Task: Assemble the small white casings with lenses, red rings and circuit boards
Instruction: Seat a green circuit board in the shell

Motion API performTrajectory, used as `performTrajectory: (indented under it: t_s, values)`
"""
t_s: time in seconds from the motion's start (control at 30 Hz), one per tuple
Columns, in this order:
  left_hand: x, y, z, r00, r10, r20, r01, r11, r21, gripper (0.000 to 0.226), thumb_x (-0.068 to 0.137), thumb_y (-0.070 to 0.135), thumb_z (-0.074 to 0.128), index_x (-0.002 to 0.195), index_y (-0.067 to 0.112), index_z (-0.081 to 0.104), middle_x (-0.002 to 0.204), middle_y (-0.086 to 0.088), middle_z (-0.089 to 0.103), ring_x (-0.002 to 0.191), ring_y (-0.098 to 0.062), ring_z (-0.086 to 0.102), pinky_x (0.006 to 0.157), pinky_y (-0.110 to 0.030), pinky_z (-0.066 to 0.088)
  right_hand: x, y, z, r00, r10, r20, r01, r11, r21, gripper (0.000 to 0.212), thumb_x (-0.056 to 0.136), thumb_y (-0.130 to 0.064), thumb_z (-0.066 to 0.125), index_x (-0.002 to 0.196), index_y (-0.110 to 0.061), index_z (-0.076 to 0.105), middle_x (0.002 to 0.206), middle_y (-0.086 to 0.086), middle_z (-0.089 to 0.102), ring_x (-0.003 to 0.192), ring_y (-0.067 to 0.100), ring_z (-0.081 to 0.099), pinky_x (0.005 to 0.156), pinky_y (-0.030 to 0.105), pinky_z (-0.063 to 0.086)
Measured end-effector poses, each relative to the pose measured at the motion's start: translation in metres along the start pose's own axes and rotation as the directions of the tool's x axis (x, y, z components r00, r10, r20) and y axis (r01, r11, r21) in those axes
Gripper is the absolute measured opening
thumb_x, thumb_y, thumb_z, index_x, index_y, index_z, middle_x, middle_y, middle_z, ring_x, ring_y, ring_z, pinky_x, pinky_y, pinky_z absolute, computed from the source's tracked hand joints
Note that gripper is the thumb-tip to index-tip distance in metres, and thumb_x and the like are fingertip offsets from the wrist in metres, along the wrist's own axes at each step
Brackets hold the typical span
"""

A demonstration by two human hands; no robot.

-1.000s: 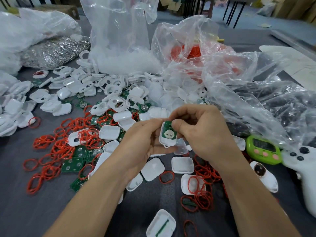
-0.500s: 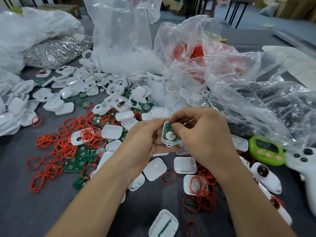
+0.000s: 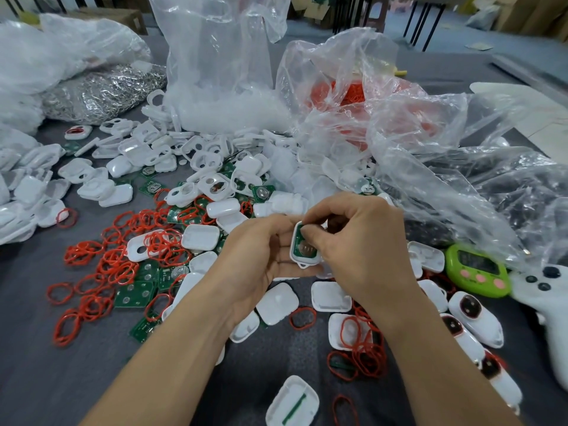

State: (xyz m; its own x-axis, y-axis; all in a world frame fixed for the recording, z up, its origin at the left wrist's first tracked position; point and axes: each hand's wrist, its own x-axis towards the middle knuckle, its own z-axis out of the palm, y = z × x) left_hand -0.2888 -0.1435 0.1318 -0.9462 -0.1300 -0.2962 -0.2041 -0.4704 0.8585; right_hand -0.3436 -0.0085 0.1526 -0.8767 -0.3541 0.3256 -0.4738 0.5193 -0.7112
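Note:
My left hand (image 3: 261,256) holds a small white casing (image 3: 302,262) above the table's middle, open side up. A green circuit board (image 3: 304,249) with a round metal cell lies inside it. The thumb and fingers of my right hand (image 3: 359,244) press on the board's upper edge. Loose white casings (image 3: 199,236), red rings (image 3: 116,256) and green boards (image 3: 135,295) lie scattered on the grey table to the left and below. Three finished casings with dark lenses (image 3: 475,318) lie at the right.
Clear plastic bags (image 3: 384,124) of red rings and white parts stand behind my hands. A bag of metal rings (image 3: 101,90) is at the back left. A green timer (image 3: 478,270) and a white controller (image 3: 550,302) sit at the right edge.
The casing has tilted so the board now sits flatter inside it. My right thumb has shifted up to the board's top edge. Both hands rose slightly.

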Motion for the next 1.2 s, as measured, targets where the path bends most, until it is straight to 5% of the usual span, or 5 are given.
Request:
performTrajectory:
  t_s: [0.47,1.2]
  values:
    - [0.0001,-0.0030,-0.0017,0.996,0.046,0.081,-0.053,0.995,0.080,0.047,0.068,-0.013,0.050,0.099,0.004,0.081,0.099,-0.019,0.077,0.084,-0.025,0.076,0.072,-0.035,0.063,0.0009,0.0011,-0.0008,1.000,0.024,0.010,-0.025,0.999,0.026,0.016,0.077,-0.012,0.082,0.071,-0.026,0.077,0.050,-0.019,0.056,0.054,0.002,0.058,0.052,0.010,0.041]
    - [0.0030,-0.0048,-0.0031,0.997,0.044,0.063,-0.050,0.994,0.096,0.055,0.085,-0.028,0.042,0.119,0.003,0.073,0.117,-0.025,0.072,0.107,-0.035,0.072,0.091,-0.047,0.061,0.0067,0.0072,-0.0021,0.968,0.251,0.031,-0.252,0.949,0.191,0.023,0.079,-0.008,0.081,0.067,-0.025,0.072,0.063,-0.012,0.071,0.056,0.002,0.066,0.050,0.011,0.046]
